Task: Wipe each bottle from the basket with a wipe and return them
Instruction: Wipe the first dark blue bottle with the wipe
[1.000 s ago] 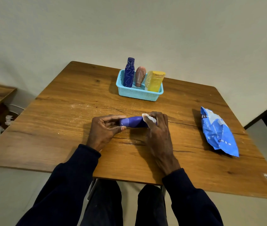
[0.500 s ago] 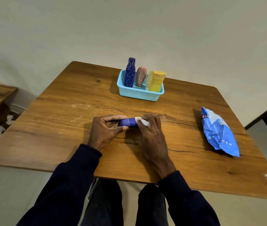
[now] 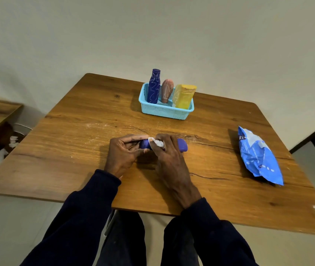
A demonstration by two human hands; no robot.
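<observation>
The left hand (image 3: pixel 123 152) grips one end of a purple bottle (image 3: pixel 181 145) lying sideways on the desk (image 3: pixel 72 143), nearer the person than the basket (image 3: pixel 164 111). The right hand (image 3: pixel 169 157) clamps a white wipe (image 3: pixel 155 143) on its middle, apparently wrapped round it. The basket holds three other bottles (image 3: pixel 153 87), and a blue wipes pack (image 3: pixel 256 156) lies to the basket's right

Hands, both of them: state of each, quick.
Left hand: fingers grip one end of the purple bottle.
Right hand: fingers hold the wipe curled round that bottle.
</observation>
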